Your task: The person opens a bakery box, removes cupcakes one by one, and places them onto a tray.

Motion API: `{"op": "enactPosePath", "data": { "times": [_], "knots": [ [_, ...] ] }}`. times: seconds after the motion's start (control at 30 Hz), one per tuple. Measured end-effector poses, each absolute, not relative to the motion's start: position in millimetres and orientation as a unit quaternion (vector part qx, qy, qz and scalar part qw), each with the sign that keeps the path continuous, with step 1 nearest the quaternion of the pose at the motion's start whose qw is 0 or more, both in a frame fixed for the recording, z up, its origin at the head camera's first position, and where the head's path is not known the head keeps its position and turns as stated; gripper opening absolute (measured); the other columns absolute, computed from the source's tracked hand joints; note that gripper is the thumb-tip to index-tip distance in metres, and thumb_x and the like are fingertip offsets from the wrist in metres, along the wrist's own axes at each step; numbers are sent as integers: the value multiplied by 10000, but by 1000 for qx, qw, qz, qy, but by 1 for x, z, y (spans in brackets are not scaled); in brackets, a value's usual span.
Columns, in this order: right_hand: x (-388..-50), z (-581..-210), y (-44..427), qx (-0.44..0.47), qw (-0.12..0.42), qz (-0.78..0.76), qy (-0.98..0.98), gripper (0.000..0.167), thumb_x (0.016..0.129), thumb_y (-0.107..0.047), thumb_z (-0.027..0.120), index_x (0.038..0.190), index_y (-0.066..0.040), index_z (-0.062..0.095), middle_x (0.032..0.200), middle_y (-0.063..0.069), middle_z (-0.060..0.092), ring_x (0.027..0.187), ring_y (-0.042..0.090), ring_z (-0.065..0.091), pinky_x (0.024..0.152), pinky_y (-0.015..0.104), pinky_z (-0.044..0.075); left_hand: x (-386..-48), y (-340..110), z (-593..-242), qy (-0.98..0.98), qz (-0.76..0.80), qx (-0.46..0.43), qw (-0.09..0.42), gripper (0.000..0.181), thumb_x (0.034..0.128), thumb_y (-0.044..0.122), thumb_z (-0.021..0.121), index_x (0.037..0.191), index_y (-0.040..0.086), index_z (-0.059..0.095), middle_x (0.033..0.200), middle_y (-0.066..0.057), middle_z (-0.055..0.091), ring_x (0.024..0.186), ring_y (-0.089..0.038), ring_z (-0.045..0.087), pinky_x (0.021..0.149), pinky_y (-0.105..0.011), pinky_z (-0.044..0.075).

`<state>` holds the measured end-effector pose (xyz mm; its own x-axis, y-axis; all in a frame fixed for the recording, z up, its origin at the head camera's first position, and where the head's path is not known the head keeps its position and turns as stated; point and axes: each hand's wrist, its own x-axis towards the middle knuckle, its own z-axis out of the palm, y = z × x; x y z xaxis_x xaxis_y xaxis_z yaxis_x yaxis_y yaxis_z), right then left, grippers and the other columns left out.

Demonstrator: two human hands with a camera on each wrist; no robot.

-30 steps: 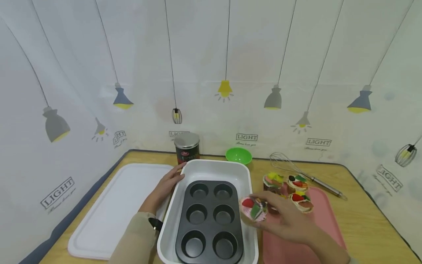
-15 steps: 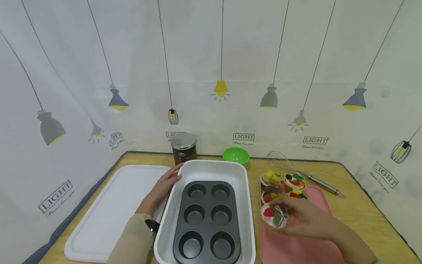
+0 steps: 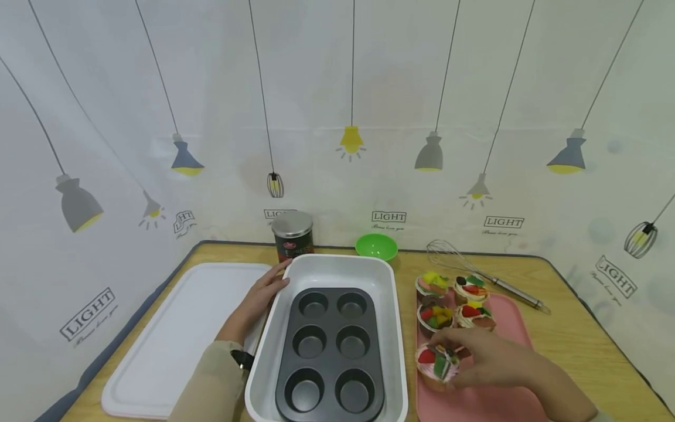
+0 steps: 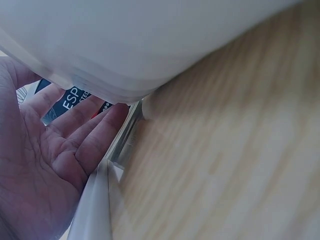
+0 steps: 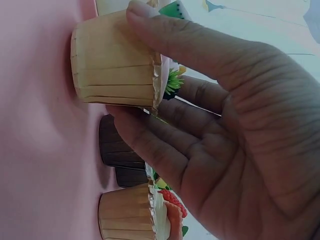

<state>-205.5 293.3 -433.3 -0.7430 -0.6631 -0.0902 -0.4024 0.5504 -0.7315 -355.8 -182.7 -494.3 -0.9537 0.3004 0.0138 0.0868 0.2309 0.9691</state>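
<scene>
My right hand [image 3: 490, 360] pinches a pink-frosted cupcake [image 3: 435, 362] between thumb and fingers, over the near left part of the pink tray [image 3: 506, 404]. In the right wrist view its tan paper cup [image 5: 115, 62] is upright, the base at or just above the pink surface; I cannot tell if they touch. Several other cupcakes [image 3: 435, 316] stand in two rows behind it. My left hand [image 3: 258, 302] rests with extended fingers along the left rim of a white baking dish [image 3: 345, 269]. In the left wrist view the left palm [image 4: 45, 170] lies beside the dish's wall [image 4: 125, 45].
Inside the dish lies a dark muffin tin [image 3: 332, 357] with bare cups. A white tray [image 3: 184, 334] is on the left. Behind stand an espresso can [image 3: 293, 237] and a green bowl [image 3: 377, 247]. A whisk [image 3: 490, 278] lies at the back right.
My right hand has carried the pink cupcake from beside the dish's right rim rightward and then down toward the pink tray. The left hand stays on the dish; the view shifted slightly.
</scene>
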Motion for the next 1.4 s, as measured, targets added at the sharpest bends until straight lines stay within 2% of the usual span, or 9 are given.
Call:
{"op": "enactPosePath", "data": {
  "times": [0.3, 0.57, 0.97, 1.2, 1.4],
  "knots": [
    [-206, -434, 294, -288, 192, -334, 877, 571, 780, -339, 849, 1274, -320, 564, 1220, -91, 622, 1121, 122, 579, 882, 320, 532, -355, -181, -496, 783, 605, 119, 81, 550, 1066, 310, 496, 1587, 262, 329, 1542, -184, 430, 1373, -358, 458, 1094, -526, 398],
    [-206, -437, 296, -299, 212, -369, 854, 542, 804, -290, 843, 1267, -226, 569, 1212, -39, 624, 1101, 151, 598, 898, 298, 533, -353, -180, -496, 782, 607, 120, 83, 544, 1060, 288, 506, 1579, 250, 349, 1519, -186, 459, 1344, -344, 487, 1066, -488, 426],
    [-209, -433, 298, -291, 221, -366, 856, 536, 814, -292, 834, 1277, -235, 569, 1235, -39, 622, 1128, 147, 596, 901, 297, 532, -355, -179, -495, 774, 615, 125, 82, 557, 1056, 306, 519, 1581, 243, 345, 1516, -197, 458, 1330, -351, 498, 1040, -459, 446],
    [-207, -432, 298, -288, 227, -365, 856, 527, 824, -298, 823, 1284, -235, 575, 1220, -53, 636, 1118, 159, 605, 901, 315, 536, -353, -178, -497, 776, 613, 125, 83, 573, 1056, 312, 519, 1590, 235, 328, 1542, -198, 424, 1370, -368, 456, 1077, -509, 416],
    [-205, -429, 298, -297, 215, -356, 860, 501, 840, -304, 810, 1288, -241, 595, 1217, -55, 644, 1116, 175, 610, 895, 340, 544, -355, -179, -497, 771, 619, 124, 84, 562, 1057, 298, 521, 1585, 247, 338, 1535, -190, 437, 1360, -356, 470, 1075, -496, 415]
  ]
}}
